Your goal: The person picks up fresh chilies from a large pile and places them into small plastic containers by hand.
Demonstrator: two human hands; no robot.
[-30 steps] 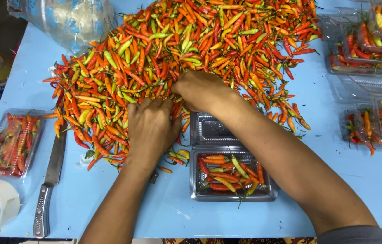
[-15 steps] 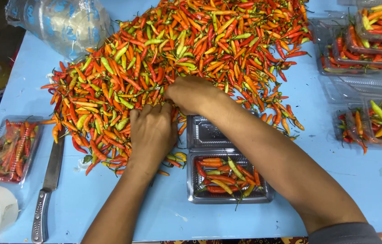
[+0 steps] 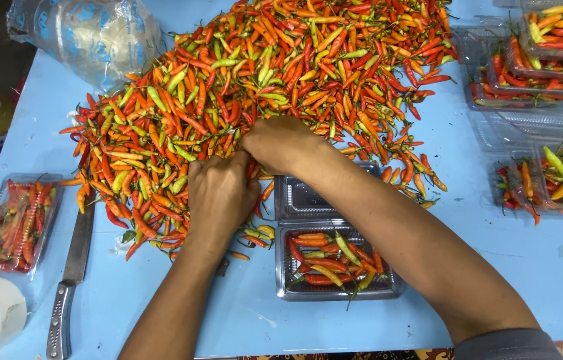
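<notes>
The chilli pile (image 3: pixel 281 87) spreads over the blue counter (image 3: pixel 495 267) from 9 to 1 o'clock of the hands. Open tray (image 3: pixel 335 267), partly filled, lies at 5 o'clock, nearer the right hand (image 3: pixel 281 143). Both it and the left hand (image 3: pixel 218 197) are clenched on chillies at the pile's near edge.

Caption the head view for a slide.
Both hands, left hand and right hand, gather chillies beside an open clear clamshell box.
</notes>
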